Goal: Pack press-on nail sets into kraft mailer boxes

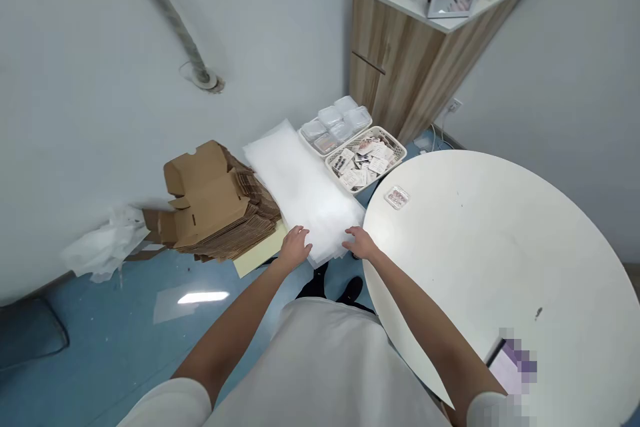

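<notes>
Currently | left grip (295, 248), right grip (362, 244): spread by white sheets (307, 180) | basket cards (379, 165): print illegible

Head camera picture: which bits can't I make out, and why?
In the head view:
Print on the cards: too small.
What supports the white sheets: mostly hidden beneath them.
Purplish thing on the round table: partly masked by blocky blur.
Round table's near end: cut off by the bottom edge.
Whether the left hand or right hand grips the sheets: contact too small to tell.
</notes>
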Demonstrator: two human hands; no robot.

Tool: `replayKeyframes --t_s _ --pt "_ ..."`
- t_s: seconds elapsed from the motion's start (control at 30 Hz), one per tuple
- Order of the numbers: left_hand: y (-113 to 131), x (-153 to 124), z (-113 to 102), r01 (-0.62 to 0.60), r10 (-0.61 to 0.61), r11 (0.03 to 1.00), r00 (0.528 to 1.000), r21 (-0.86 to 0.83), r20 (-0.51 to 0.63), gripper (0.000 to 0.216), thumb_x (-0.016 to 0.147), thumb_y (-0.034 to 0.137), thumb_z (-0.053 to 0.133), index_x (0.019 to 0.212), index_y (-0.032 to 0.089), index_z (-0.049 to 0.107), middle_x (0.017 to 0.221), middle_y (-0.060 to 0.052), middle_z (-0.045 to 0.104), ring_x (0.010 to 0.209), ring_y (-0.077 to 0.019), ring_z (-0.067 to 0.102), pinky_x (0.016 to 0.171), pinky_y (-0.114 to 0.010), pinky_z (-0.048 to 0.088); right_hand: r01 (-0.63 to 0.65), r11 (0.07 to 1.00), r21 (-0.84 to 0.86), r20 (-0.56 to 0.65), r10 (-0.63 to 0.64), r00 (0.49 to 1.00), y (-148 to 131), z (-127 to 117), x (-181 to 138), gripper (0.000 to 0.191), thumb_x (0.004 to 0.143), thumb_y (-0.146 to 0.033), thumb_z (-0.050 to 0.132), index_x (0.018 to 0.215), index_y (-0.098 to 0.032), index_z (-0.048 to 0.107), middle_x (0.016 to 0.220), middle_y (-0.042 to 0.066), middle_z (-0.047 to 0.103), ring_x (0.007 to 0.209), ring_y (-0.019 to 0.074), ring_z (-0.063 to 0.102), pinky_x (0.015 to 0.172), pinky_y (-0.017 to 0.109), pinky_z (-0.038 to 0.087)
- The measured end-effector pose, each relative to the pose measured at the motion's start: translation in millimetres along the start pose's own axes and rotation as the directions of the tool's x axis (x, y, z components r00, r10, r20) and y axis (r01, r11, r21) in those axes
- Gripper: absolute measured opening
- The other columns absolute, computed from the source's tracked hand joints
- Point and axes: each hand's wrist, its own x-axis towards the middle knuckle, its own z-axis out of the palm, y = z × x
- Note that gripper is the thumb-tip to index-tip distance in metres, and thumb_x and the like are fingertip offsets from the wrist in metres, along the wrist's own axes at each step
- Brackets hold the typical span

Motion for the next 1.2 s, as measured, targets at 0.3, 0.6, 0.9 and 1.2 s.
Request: replayKeyframes --t_s 0.3,0.6,0.9,1.2 --pt "-9.1 43.2 -0.9 -0.073 0.060 0.991 0.991 0.108 0.120 0.068 0.073 0.034 0.051 0.133 0.017 0.025 0.144 -0.012 0.008 0.132 -0.0285 -0.002 0.104 -0.048 0.005 -0.059 0.988 -0.140 -0.105 0.044 0.993 -44.6 23.2 84.5 0.067 0.072 -0.035 0.057 0.128 -0.008 0.033 0.140 0.019 0.019 0.130 0.0281 0.015 0.100 0.043 0.027" --pt "-31.2 63.5 -8.7 -0.016 0.005 0.999 0.969 0.042 0.248 0.076 0.074 0.042 0.047 0.137 0.019 0.013 0.144 -0.014 0.008 0.131 -0.0313 0.003 0.098 -0.059 -0.002 -0.064 0.959 -0.276 -0.237 -0.003 0.971 -62.6 51.1 109.0 0.041 0.075 -0.018 0.050 0.116 -0.014 0.047 0.128 0.015 0.041 0.121 0.0282 0.035 0.094 0.044 0.032" --pt "-26.0 67.1 -17.5 0.046 -0.001 0.979 0.974 -0.197 0.225 0.063 0.077 0.044 0.044 0.133 0.023 0.024 0.142 -0.010 0.022 0.130 -0.0294 0.015 0.099 -0.059 0.003 -0.043 0.969 -0.244 -0.288 -0.030 0.957 -76.8 49.7 108.3 0.016 0.078 -0.018 0.044 0.081 -0.018 0.060 0.086 0.006 0.061 0.082 0.0181 0.054 0.074 0.031 0.041" --pt "-9.8 74.8 -27.9 0.039 -0.158 0.270 0.987 -0.962 -0.005 0.033 0.076 0.045 0.047 0.085 0.015 0.059 0.083 -0.006 0.063 0.077 -0.0158 0.058 0.069 -0.027 0.044 0.124 0.987 0.102 -0.384 -0.076 0.920 -119.2 46.9 75.5 0.014 0.075 -0.031 0.050 0.077 -0.021 0.059 0.122 0.007 0.043 0.117 0.0222 0.035 0.093 0.039 0.032"
